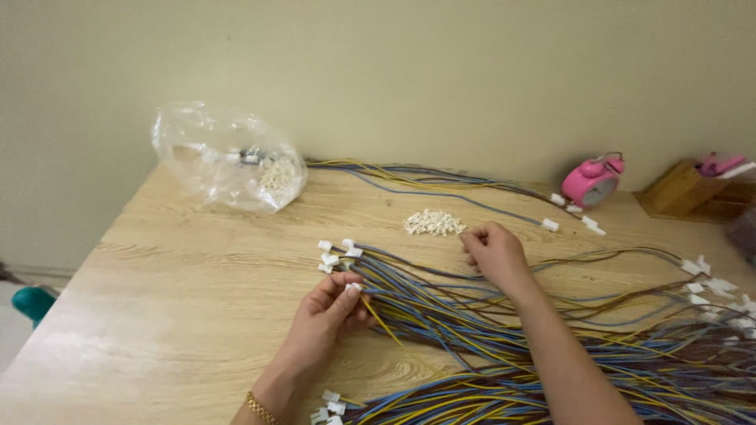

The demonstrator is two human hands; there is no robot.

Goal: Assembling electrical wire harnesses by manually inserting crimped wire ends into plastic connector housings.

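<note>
Left edge: tabletop [181, 315], pale wood grain, cut diagonally from lower left up toward the wall; a teal object [33, 303] sits below it on the floor side.
Open room, left: broad bare wood between the left edge and the left hand; nothing lies there.
Plastic bag [228, 157]: clear, crumpled, at the far left by the wall, small pale parts and something grey inside.
Left hand [331, 315]: fingers curled shut, thumb and forefinger pinching a white connector [353, 288] on the end of a wire; gold bracelet [260, 409] at the wrist.
Connector cluster [335, 256]: several white plugs just beyond the left fingertips, on the ends of the wire bundle.
Wire bundle [488, 346]: blue, yellow and brown strands fanning from the left hand to the lower right, covering most of the near right tabletop; both forearms lie over it.
Pile of small white pieces [433, 223]: mid-tabletop, loose heap, bare wood around it.
Right hand [494, 250]: knuckles up, fingers bent and drawn together, fingertips at the right rim of the pile; whether they grip a piece cannot be told.
Far wires [441, 182]: second run along the wall.
Pink alarm clock [594, 181]: far right, against the wall.
Wooden box [681, 189]: right corner, pink item on top.
Right edge: crowded with wires and white plugs [713, 287]; little free room.
</note>
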